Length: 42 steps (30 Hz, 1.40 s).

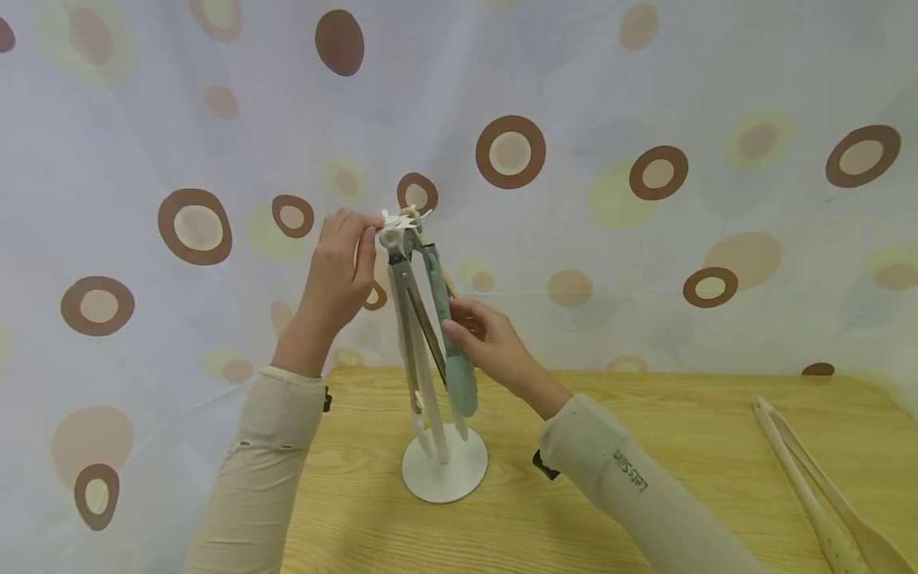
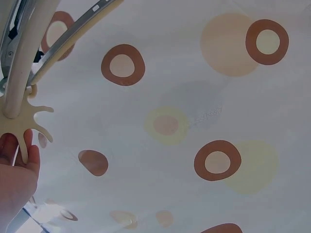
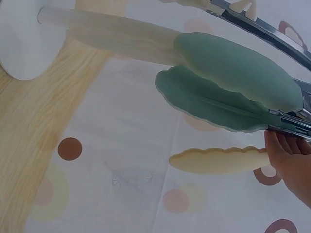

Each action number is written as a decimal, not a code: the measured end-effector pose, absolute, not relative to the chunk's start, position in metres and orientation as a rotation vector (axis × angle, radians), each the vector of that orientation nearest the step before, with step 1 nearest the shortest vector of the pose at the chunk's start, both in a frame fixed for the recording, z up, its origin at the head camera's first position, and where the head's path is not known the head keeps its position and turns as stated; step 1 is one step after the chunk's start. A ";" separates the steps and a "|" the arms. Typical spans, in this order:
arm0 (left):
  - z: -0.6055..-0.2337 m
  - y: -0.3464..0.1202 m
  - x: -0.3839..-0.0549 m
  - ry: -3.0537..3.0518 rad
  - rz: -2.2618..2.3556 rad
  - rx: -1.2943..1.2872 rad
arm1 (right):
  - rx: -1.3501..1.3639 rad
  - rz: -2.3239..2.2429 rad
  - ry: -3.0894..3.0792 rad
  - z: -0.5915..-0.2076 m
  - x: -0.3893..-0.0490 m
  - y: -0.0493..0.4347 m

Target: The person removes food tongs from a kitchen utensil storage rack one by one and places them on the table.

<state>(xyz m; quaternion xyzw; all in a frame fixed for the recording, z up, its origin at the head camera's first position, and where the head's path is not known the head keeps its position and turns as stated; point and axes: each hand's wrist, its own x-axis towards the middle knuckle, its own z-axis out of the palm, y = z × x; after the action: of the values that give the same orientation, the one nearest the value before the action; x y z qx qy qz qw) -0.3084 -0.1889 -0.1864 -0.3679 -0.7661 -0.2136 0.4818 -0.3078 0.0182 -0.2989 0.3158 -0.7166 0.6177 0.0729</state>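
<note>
The fingers of the left hand (image 1: 339, 259) were pinching one hook at the top of the white stand (image 1: 448, 477). The right hand's (image 1: 493, 343) fingers held the green tongs (image 1: 461, 387) beside the stand, above the tabletop (image 1: 351, 510).

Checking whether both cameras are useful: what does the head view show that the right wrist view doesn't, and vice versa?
Only the head view: the left hand pinching the stand's pronged top, and beige tongs lying on the table.
Only the right wrist view: both heads of the green tongs, parted, and a cream scalloped tong head.
Both: the right hand holding those green tongs, the stand's round white base, the table and the spotted curtain.
</note>
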 end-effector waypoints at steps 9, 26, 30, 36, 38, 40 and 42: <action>-0.187 -0.188 -0.309 -1.857 -0.524 -0.904 | 0.979 1.816 -2.067 -0.298 -0.302 0.018; -0.186 -0.188 -0.307 -1.862 -0.520 -0.907 | 0.893 1.839 -2.061 -0.292 -0.298 0.024; -0.186 -0.189 -0.308 -1.853 -0.516 -0.915 | 0.891 1.839 -2.063 -0.292 -0.297 0.026; -0.187 -0.189 -0.309 -1.842 -0.507 -0.925 | 0.855 1.845 -2.077 -0.293 -0.296 0.033; -0.187 -0.188 -0.309 -1.843 -0.506 -0.924 | 0.839 1.843 -2.092 -0.293 -0.296 0.036; -0.187 -0.188 -0.308 -1.845 -0.506 -0.921 | 0.833 1.833 -2.105 -0.293 -0.296 0.041; -0.187 -0.188 -0.308 -1.848 -0.506 -0.918 | 0.828 1.812 -2.114 -0.294 -0.295 0.047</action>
<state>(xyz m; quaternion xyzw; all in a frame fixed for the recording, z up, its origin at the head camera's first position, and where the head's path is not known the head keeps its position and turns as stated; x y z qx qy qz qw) -0.3083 -0.1880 -0.1867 -0.3774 -0.7597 -0.2080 0.4869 -0.2950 0.0467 -0.2940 0.2830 -0.7227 0.6194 0.1179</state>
